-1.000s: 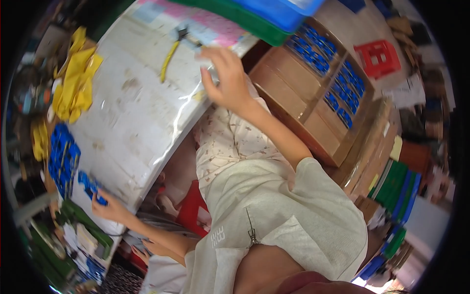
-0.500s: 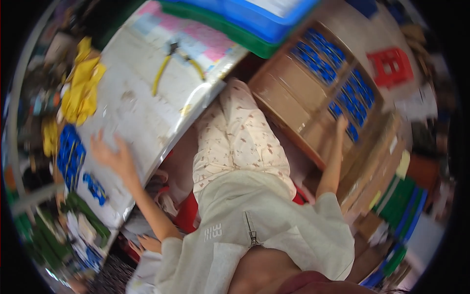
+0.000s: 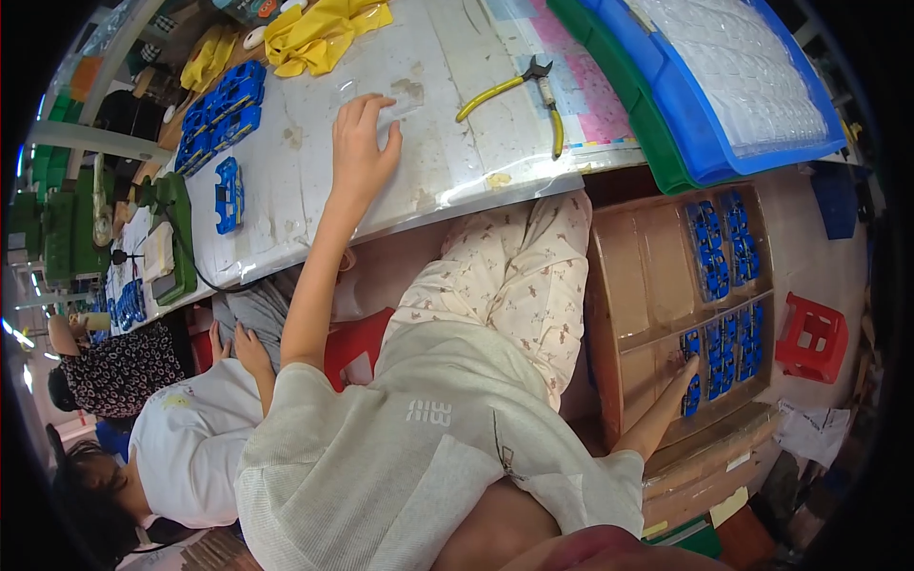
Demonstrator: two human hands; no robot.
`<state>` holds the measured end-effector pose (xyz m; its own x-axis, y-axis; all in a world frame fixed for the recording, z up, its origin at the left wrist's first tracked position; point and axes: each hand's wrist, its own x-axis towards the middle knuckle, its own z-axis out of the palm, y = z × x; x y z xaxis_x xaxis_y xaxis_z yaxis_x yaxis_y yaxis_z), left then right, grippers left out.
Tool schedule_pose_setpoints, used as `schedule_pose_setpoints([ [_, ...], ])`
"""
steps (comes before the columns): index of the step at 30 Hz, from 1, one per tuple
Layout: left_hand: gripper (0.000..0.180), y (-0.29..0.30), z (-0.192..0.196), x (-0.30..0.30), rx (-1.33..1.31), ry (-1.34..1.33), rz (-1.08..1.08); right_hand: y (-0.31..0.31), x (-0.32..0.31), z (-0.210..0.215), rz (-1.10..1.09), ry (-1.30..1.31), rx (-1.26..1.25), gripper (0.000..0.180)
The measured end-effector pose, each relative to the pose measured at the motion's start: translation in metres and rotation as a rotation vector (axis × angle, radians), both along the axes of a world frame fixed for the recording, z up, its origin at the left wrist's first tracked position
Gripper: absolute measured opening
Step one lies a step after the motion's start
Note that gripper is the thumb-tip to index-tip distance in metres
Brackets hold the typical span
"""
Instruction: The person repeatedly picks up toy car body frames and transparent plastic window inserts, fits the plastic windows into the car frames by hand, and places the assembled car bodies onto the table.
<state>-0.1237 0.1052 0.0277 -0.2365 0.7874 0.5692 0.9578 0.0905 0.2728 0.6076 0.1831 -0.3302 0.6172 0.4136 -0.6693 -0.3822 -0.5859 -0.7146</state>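
Observation:
My left hand (image 3: pixel 362 147) hovers over or rests on the worn white tabletop (image 3: pixel 295 181), its fingers stretched out and nothing in them. To its right lie diagonal cutters (image 3: pixel 519 90) with yellow handles. On its left are a single blue plastic part (image 3: pixel 228 195) and a cluster of blue parts (image 3: pixel 221 114). Down at my right side, my right hand (image 3: pixel 687 371) reaches into an open cardboard box (image 3: pixel 628 357). Its fingers are closed at the end of a blue plastic part (image 3: pixel 691 395) in the near section; the fingertips are partly hidden. More blue parts (image 3: pixel 724 352) stand in rows beside it.
A blue tray (image 3: pixel 705 124) with clear plastic packing sits on a green tray (image 3: pixel 657 152) at the table's right. Yellow cloth (image 3: pixel 319 38) lies at the back. A co-worker in a white shirt (image 3: pixel 195 438) sits at my left. A red stool (image 3: pixel 812 338) stands beyond the box.
The whole view has swung round, bringing the co-worker into fuller sight. My left hand has moved away from the blue parts toward the cutters. My right hand stays at the blue parts in the box.

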Motion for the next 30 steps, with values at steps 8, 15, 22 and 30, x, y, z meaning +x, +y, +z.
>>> schedule_pose_setpoints([
  [8,0.029,0.017,-0.006,-0.034,-0.072,0.123,0.007,-0.026,-0.018,0.066,-0.089,-0.597,0.208,0.046],
  [15,0.025,0.000,0.007,-0.015,-0.195,-0.630,-0.028,-0.052,-0.124,0.198,-0.047,-0.306,0.879,0.057],
  [22,0.024,-0.012,-0.004,0.012,0.048,-0.093,0.093,-0.070,-0.257,0.248,0.296,0.458,0.981,0.035],
  [30,0.023,0.006,-0.022,0.041,-0.061,0.124,0.228,-0.086,-0.395,0.270,0.736,1.109,0.835,0.062],
])
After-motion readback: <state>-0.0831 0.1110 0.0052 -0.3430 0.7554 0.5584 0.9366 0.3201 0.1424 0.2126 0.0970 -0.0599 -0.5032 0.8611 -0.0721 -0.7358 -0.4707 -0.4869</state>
